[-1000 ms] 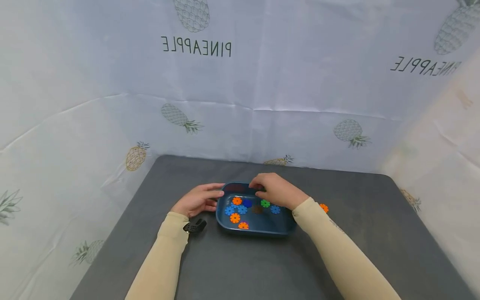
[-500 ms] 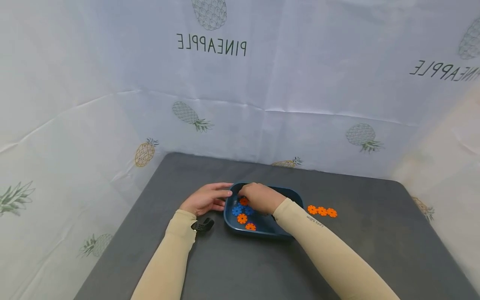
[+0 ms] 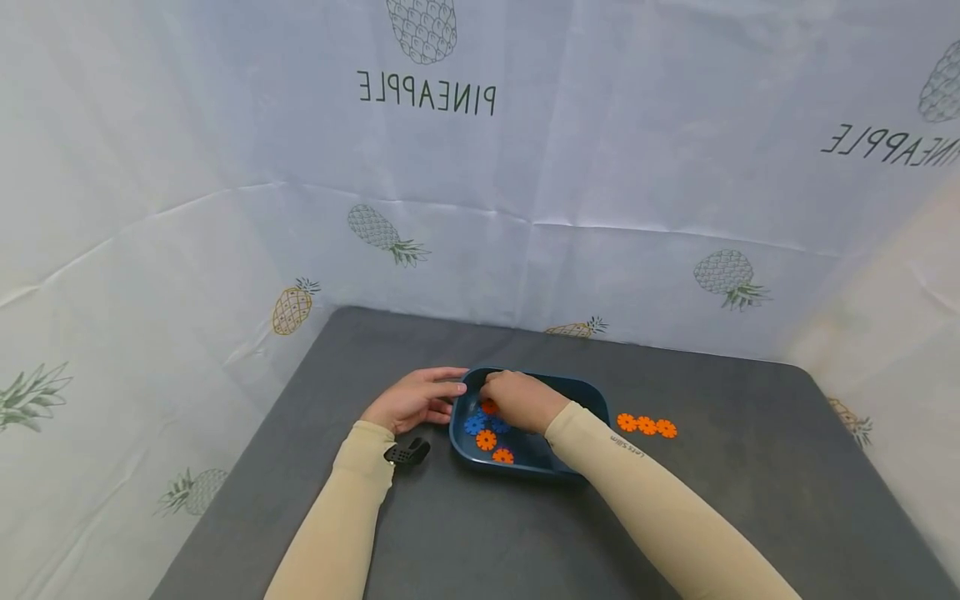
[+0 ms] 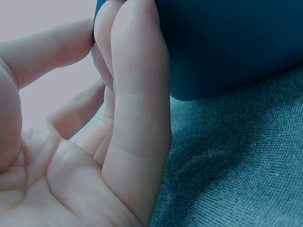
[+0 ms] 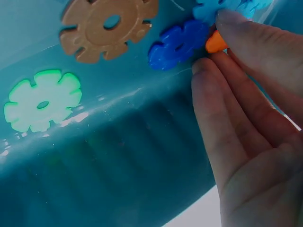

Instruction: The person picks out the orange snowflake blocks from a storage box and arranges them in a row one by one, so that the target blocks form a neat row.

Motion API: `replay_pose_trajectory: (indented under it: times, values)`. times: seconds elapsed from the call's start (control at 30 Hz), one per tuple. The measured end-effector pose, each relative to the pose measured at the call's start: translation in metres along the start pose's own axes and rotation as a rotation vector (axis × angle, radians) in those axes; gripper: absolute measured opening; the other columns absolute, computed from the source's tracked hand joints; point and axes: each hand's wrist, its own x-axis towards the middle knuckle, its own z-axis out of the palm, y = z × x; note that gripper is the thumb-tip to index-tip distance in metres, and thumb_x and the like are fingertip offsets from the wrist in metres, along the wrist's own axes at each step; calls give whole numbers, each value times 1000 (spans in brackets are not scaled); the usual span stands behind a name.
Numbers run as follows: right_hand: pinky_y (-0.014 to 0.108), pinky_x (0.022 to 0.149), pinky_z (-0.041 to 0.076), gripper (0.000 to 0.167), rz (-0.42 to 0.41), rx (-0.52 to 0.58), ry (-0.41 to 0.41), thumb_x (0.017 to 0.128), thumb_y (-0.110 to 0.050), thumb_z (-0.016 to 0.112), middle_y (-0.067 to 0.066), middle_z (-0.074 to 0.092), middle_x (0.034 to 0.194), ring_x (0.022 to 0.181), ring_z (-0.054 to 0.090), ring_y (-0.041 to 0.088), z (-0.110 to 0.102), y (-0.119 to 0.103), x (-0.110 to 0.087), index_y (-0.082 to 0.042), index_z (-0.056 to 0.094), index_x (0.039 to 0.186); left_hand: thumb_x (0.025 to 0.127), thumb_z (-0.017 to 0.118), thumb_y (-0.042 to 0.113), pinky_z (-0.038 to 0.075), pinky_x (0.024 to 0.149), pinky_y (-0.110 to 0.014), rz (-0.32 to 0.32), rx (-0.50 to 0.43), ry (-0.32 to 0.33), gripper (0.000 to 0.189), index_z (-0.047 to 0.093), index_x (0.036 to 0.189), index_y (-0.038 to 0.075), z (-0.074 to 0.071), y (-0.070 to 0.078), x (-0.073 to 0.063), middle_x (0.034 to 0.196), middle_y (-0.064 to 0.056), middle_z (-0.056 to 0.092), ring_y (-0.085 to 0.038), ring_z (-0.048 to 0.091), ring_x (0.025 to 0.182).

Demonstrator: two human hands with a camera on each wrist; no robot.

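In the head view, a dark blue tray (image 3: 525,468) holds several notched plastic discs. My left hand (image 3: 412,402) rests against its left end; in the left wrist view its fairly straight fingers (image 4: 139,94) touch the tray wall (image 4: 227,42). My right hand (image 3: 523,402) reaches inside, thumb and fingers pinching an orange disc (image 5: 216,42). Beside it in the right wrist view lie a dark blue disc (image 5: 177,45), a light blue disc (image 5: 208,9), a brown disc (image 5: 111,26) and a green disc (image 5: 42,100). The right hand partly hides the tray's contents.
Three orange discs (image 3: 646,425) lie in a row on the grey table (image 3: 465,533), right of the tray. A black wrist strap (image 3: 407,452) is on the left wrist. A white pineapple-printed curtain (image 3: 525,167) hangs behind and at the sides.
My right hand has moved from the tray's far side leftward and down among the discs, uncovering the orange row. Between the last two frames it barely moves. The left hand stays at the tray.
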Motion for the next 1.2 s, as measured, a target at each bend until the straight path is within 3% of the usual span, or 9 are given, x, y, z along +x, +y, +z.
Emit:
replay_pose_trajectory:
  times: [0.27,0.5,0.73,0.93,1.2]
  values:
    - [38,102,62,22,16,1,-26,102,-17,77,2,74,113,96,69,14,0,1,0,-15,81,123,106,71,27,65,76,-27,-4,-2,-1,57,54,160,16,1,0,0,119,-5,66,-15,66,81]
    - [34,87,63,16,20,135,-33,104,-18,74,0,76,102,77,66,11,-7,6,-8,-12,80,118,107,71,28,65,76,-28,-5,8,1,57,54,160,17,1,-1,3,116,-5,67,-15,66,81]
    - [38,96,62,27,25,188,8,102,-20,77,4,73,114,96,64,14,-15,14,-16,-10,78,127,105,73,30,65,77,-28,-9,14,12,60,54,160,18,1,-1,2,113,-5,67,-16,66,81]
    - [34,95,61,31,20,367,69,102,-15,77,3,72,120,101,67,13,-24,23,-29,-10,77,132,105,73,31,65,78,-29,-18,26,21,61,53,161,18,4,1,4,114,-6,68,-17,67,83]
    - [35,96,62,30,76,549,151,101,-19,78,-1,73,127,106,70,13,-36,38,-55,-20,77,131,105,73,31,64,76,-28,-21,24,22,65,49,164,16,2,0,4,116,-7,66,-17,66,82]
